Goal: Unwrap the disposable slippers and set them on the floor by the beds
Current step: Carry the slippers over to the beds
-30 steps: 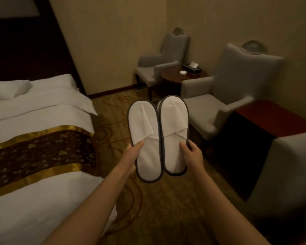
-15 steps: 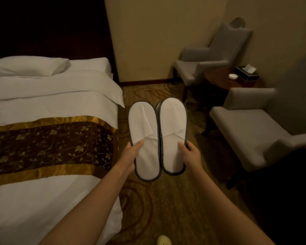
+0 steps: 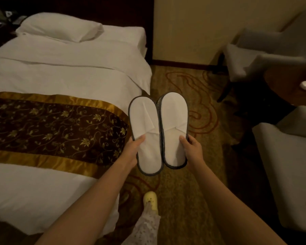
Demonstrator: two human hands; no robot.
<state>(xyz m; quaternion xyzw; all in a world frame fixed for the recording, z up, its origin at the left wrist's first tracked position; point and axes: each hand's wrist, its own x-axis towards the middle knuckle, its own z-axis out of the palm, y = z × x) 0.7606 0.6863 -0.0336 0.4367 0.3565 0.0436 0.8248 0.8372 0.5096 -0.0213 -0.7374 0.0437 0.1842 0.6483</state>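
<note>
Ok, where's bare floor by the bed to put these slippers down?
The carpet strip between the bed and the grey armchairs is bare, mostly ahead of the slippers. Near your foot it is tighter, and the side table crowds the right.

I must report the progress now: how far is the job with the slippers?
Done: no wrapper shows on the pair. In hand: the left hand holds the left slipper, the right hand the right slipper, side by side above the carpet. Left: setting both on the floor beside the bed.
</note>
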